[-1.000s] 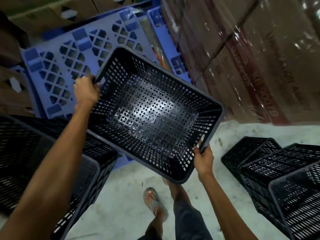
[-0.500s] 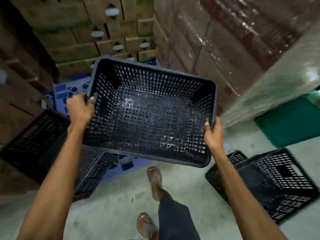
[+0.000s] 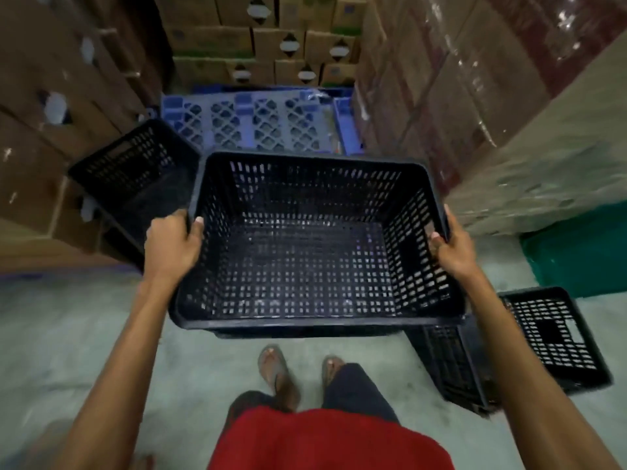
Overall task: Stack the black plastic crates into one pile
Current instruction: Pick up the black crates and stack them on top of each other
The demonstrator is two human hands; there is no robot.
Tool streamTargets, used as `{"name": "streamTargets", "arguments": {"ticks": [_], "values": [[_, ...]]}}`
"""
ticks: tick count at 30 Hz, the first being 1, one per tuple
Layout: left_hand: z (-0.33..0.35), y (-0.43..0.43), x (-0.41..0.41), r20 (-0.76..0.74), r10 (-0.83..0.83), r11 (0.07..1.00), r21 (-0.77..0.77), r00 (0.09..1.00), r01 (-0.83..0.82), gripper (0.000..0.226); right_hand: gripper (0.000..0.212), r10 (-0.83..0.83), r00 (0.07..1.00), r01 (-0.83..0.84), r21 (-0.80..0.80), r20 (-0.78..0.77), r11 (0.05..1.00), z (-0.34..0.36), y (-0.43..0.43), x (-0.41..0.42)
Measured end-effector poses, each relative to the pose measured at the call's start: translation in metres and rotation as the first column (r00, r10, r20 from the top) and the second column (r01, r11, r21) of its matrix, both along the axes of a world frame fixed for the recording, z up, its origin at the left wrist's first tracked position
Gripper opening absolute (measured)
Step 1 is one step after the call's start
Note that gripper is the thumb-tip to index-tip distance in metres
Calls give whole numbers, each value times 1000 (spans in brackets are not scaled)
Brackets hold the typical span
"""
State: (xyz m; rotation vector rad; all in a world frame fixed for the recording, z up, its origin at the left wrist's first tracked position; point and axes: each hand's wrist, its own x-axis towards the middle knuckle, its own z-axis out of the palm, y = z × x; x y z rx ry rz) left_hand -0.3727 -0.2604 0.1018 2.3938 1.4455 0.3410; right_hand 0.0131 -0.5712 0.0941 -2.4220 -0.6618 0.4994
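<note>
I hold an empty black perforated crate level in front of me, above the concrete floor. My left hand grips its left rim and my right hand grips its right rim. A second black crate pile stands at the left behind the held one, partly hidden by it. At the lower right a further black crate sits on the floor, tilted, with my right forearm crossing in front of it.
Stacked cardboard boxes fill the back and left. Shrink-wrapped boxes rise on the right. Blue plastic pallets lie ahead. A green sheet lies at the right. My sandalled feet stand on the concrete floor.
The view has swung round and tipped down; the held crate has levelled and come lower and closer to my body. The left pile now sits behind it, the right crate lower right.
</note>
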Motion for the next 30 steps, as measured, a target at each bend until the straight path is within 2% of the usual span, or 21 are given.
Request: {"name": "streamTargets", "arguments": {"ticks": [8, 13, 19, 26, 30], "values": [[-76, -104, -38, -199, 161, 956, -211, 967, -202, 31, 61, 65, 990, -91, -220, -124, 971, -75, -50, -34], [-168, -146, -44, -347, 188, 895, -326, 919, -306, 24, 60, 189, 973, -217, -249, -131, 944, -166, -74, -37], [-345, -175, -51, -436, 200, 841, -383, 878, -382, 21, 59, 158, 973, -211, -369, -168, 905, -334, -90, -23], [-540, -182, -13, -410, 209, 860, -355, 888, -366, 23, 59, 77, 985, -131, -384, -154, 914, -525, -90, -1], [-619, -179, 7, -368, 233, 901, -267, 900, -342, 24, 61, 122, 989, -142, -370, -77, 918, -606, -94, 11]]}}
